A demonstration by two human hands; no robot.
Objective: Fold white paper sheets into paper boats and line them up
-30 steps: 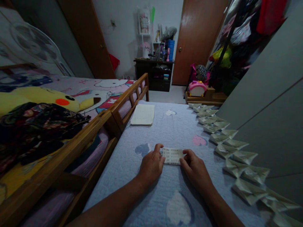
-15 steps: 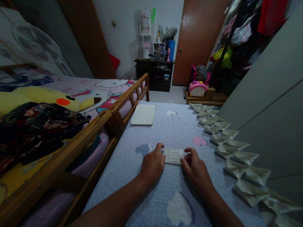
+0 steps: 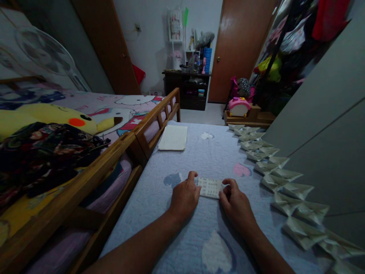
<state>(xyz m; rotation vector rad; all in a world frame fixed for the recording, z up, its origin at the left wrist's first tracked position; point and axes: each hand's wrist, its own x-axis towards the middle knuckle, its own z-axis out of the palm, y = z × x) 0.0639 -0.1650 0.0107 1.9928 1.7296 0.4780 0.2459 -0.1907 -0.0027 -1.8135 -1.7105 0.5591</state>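
A small rectangle of folded paper (image 3: 210,187), pale with rows of dark printed marks, lies on the light-blue quilted bedspread (image 3: 199,160) in front of me. At its left edge is my left hand (image 3: 185,198), thumb on the paper's side and index finger bent up near the far corner. My right hand (image 3: 234,199) has its thumb and curled index finger at the right edge. Both hands are closed about the paper's ends; the other fingers are partly hidden. To the right runs a long row of folded paper pieces (image 3: 288,177) with pointed ends.
A stack of flat paper sheets (image 3: 173,138) lies at the far left of the bedspread. Beside it runs a wooden bed rail (image 3: 125,146), with a yellow plush toy (image 3: 57,116) beyond. A pale cabinet side (image 3: 322,144) stands close on the right.
The view has shifted very slightly. Both hands stay at the folded paper's ends, and its printed face shows a little more plainly now.
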